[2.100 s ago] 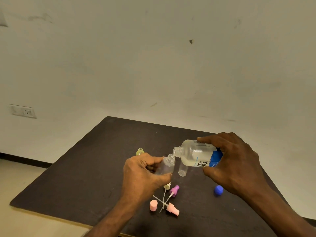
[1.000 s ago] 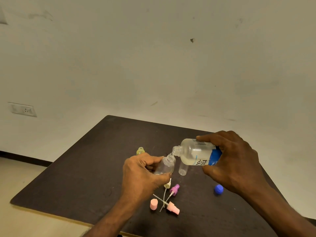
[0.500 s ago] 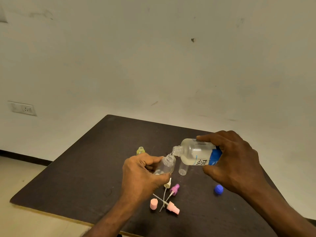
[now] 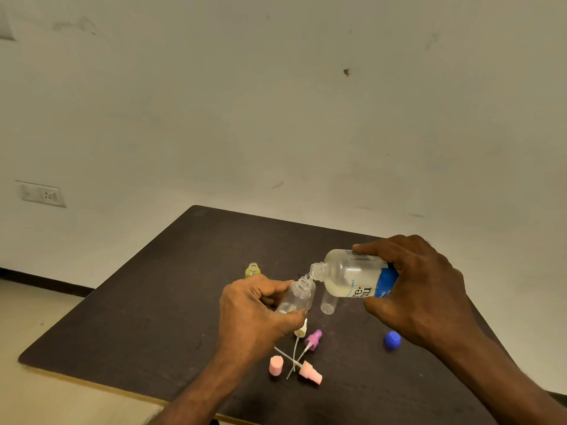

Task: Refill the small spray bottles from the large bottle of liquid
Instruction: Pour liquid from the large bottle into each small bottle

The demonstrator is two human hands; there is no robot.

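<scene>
My right hand point(image 4: 420, 289) grips the large clear bottle point(image 4: 349, 276) with a blue label, tipped almost sideways, mouth pointing left and down. Its mouth touches the open neck of a small clear spray bottle point(image 4: 299, 297), which my left hand point(image 4: 254, 314) holds tilted above the table. A little liquid lies at the small bottle's bottom. A second small clear bottle point(image 4: 328, 303) stands behind, partly hidden by the large one. A small yellow-green bottle point(image 4: 252, 269) stands uncapped farther left.
On the dark table point(image 4: 147, 302) lie a white spray head point(image 4: 301, 331), a purple spray head point(image 4: 313, 340), a pink spray head point(image 4: 310, 374) with dip tubes crossed, a pink cap point(image 4: 276, 365) and a blue cap point(image 4: 392, 339). A wall socket point(image 4: 43, 194) is at left.
The large bottle's mouth has dropped onto the small bottle's neck and tipped further. Both hands have stayed nearly in place.
</scene>
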